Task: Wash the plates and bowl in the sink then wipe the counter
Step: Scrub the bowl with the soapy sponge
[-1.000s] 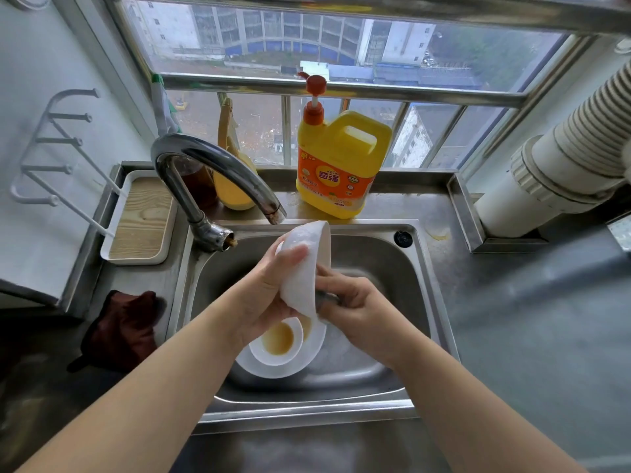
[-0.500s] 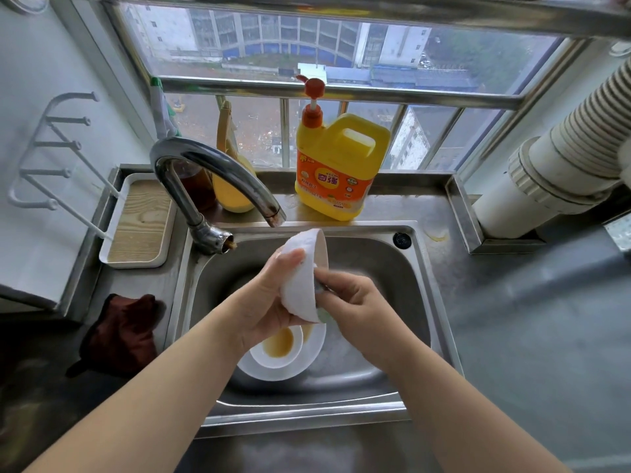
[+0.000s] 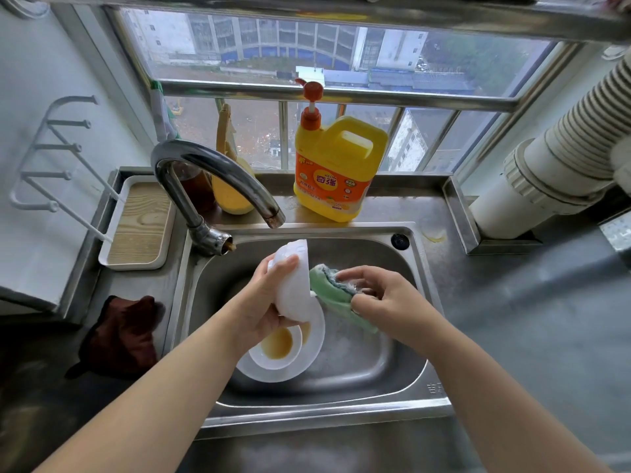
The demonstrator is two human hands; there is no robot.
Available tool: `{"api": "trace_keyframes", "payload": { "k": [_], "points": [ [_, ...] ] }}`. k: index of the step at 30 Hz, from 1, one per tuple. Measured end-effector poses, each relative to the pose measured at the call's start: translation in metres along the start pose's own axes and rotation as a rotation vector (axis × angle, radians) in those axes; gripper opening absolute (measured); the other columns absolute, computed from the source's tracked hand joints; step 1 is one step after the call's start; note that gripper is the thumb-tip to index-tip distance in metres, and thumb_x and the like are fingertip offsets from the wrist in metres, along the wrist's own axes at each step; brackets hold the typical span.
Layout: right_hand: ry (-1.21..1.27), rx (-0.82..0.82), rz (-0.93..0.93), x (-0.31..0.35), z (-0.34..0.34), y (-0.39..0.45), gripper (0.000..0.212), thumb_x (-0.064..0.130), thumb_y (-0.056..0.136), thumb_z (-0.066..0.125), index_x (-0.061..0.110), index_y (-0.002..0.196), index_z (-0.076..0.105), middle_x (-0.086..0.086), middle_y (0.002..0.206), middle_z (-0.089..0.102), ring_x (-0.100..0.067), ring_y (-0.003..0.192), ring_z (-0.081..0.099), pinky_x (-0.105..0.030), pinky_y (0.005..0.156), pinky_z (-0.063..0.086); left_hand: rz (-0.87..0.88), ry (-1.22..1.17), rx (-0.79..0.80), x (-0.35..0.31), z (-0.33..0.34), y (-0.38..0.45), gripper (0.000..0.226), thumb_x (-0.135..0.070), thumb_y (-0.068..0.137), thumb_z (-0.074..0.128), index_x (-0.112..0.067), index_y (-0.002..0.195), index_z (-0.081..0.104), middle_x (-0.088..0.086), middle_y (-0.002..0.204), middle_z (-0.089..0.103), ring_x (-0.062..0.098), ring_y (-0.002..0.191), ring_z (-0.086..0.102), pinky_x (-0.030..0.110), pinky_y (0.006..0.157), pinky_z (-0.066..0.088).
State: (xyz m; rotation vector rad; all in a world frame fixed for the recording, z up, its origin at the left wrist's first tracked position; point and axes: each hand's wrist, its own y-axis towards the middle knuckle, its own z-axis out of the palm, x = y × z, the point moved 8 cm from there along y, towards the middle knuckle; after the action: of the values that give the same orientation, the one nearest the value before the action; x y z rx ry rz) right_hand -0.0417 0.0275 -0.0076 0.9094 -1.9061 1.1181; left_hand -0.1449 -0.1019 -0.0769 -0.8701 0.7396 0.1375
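Bowl [image 3: 293,279] sat on edge above the sink [image 3: 358,363], and your left hand [image 3: 263,302] gripped it from the left, thumb over its outer wall. Your right hand [image 3: 386,298] pinched a green sponge [image 3: 336,293] whose end touched the bowl's right rim. Below the bowl, a stained small plate [image 3: 276,348] lay on a larger plate [image 3: 307,356] in the basin.

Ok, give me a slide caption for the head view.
Left hand grips a white bowl over the sink while the right hand holds a green sponge beside it.
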Motion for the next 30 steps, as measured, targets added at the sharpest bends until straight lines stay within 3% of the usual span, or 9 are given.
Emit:
{"api": "trace_keyframes", "payload": {
  "k": [3,7,10,12,15,18,24,27,30],
  "points": [
    [0.095,0.181,0.054,-0.001,0.004,-0.008,0.037,0.014,0.069,0.054,0.029,0.103,0.059,0.019,0.069,0.062,-0.004,0.052,0.047,-0.017,0.052,0.039,0.029,-0.034,-0.057,0.005,-0.006,0.003,0.068,-0.049,0.068,0.070,-0.033,0.129,0.045,0.020,0.127,0.054,0.031,0.094,0.062,0.045,0.067,0.055],
    [0.125,0.372,0.015,0.006,0.017,-0.015,0.036,0.011,0.064,0.052,0.033,0.090,0.065,0.022,0.131,0.051,-0.021,0.073,0.049,-0.026,0.064,0.044,0.053,-0.076,-0.086,0.010,-0.012,0.008,0.083,-0.051,0.059,0.077,-0.031,0.132,0.042,0.020,0.121,0.053,0.032,0.091,0.061,0.042,0.064,0.056],
    [0.095,0.507,0.012,0.008,0.036,-0.015,0.056,0.011,0.066,0.051,0.041,0.112,0.066,0.025,0.142,0.037,-0.014,0.070,0.050,-0.027,0.069,0.045,0.068,-0.112,-0.053,0.013,-0.009,0.009,0.090,-0.054,0.059,0.076,-0.026,0.137,0.039,0.024,0.124,0.054,0.028,0.084,0.065,0.038,0.062,0.056],
    [0.073,0.550,0.035,0.007,0.047,-0.013,0.066,0.016,0.066,0.052,0.046,0.124,0.058,0.018,0.138,0.043,-0.012,0.069,0.048,-0.028,0.069,0.044,0.011,-0.102,-0.005,0.020,-0.006,0.010,0.094,-0.058,0.063,0.075,-0.019,0.140,0.039,0.027,0.126,0.053,0.028,0.080,0.066,0.037,0.060,0.055],
    [0.076,0.576,0.053,0.003,0.058,-0.009,0.069,0.019,0.066,0.052,0.047,0.129,0.052,-0.008,0.088,0.056,-0.019,0.069,0.043,-0.032,0.066,0.037,-0.121,-0.170,0.058,0.033,-0.010,0.015,0.105,-0.065,0.060,0.078,-0.016,0.144,0.036,0.026,0.132,0.050,0.037,0.094,0.062,0.044,0.073,0.055],
    [0.138,0.594,0.055,0.002,0.059,-0.007,0.068,0.019,0.065,0.051,0.047,0.126,0.056,-0.021,0.084,0.051,-0.026,0.074,0.041,-0.031,0.068,0.037,-0.157,-0.159,0.130,0.036,-0.014,0.018,0.103,-0.067,0.066,0.074,-0.017,0.146,0.033,0.029,0.143,0.041,0.039,0.111,0.056,0.045,0.084,0.051],
    [0.248,0.598,0.103,0.003,0.037,-0.001,0.061,0.007,0.066,0.046,0.028,0.118,0.067,0.001,0.086,0.068,-0.018,0.082,0.058,-0.021,0.071,0.047,0.087,0.317,0.062,-0.006,-0.018,0.004,0.087,-0.060,0.061,0.078,-0.058,0.136,0.033,-0.014,0.130,0.053,0.021,0.118,0.058,0.043,0.100,0.046],
    [0.279,0.646,0.132,-0.001,0.032,0.002,0.058,0.003,0.066,0.044,0.021,0.115,0.070,-0.006,0.118,0.067,-0.025,0.104,0.061,-0.027,0.083,0.049,0.202,0.561,0.203,-0.030,-0.005,-0.006,0.065,-0.050,0.058,0.079,-0.046,0.120,0.058,-0.015,0.148,0.036,0.009,0.129,0.047,0.025,0.095,0.048],
    [0.310,0.651,0.146,-0.001,0.027,0.004,0.055,0.001,0.066,0.043,0.020,0.108,0.074,-0.014,0.125,0.062,-0.027,0.106,0.059,-0.027,0.083,0.050,0.225,0.681,0.270,-0.043,0.000,-0.009,0.052,-0.043,0.061,0.080,-0.018,0.103,0.063,-0.002,0.132,0.057,0.016,0.118,0.057,0.035,0.098,0.049]
  ]
}}
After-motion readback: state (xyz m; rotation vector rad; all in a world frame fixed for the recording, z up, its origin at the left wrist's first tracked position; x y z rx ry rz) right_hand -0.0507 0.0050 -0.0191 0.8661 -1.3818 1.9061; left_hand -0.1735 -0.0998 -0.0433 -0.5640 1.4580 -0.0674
